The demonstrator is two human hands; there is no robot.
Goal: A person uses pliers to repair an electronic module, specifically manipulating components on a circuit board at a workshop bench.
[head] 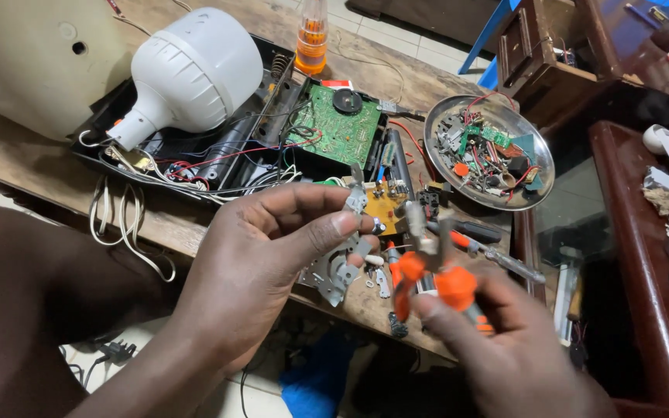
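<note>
In the head view, a small grey metal bracket (344, 267) is pinched between thumb and fingers of the left hand (272, 263), which is closed on it above the near edge of the wooden table (32, 166). Orange-handled pliers (426, 275) are gripped in the right hand (505, 348), the fingers curled round the handles, and the metal nose is brought up against the bracket just beside the left thumb; whether the nose is shut on the bracket cannot be told. Behind the hands an opened black casing (226, 147) is laid on the table, with a green circuit board (338, 128) in it and a tangle of red, black and white wires. A large white lamp bulb (187, 73) is rested across the left part of the casing. To the right a round metal dish (489, 151) filled with small electronic parts is set, and a screwdriver (497, 259) is laid just below it, near the pliers. An orange bottle (312, 39) is stood upright at the far edge of the table
</note>
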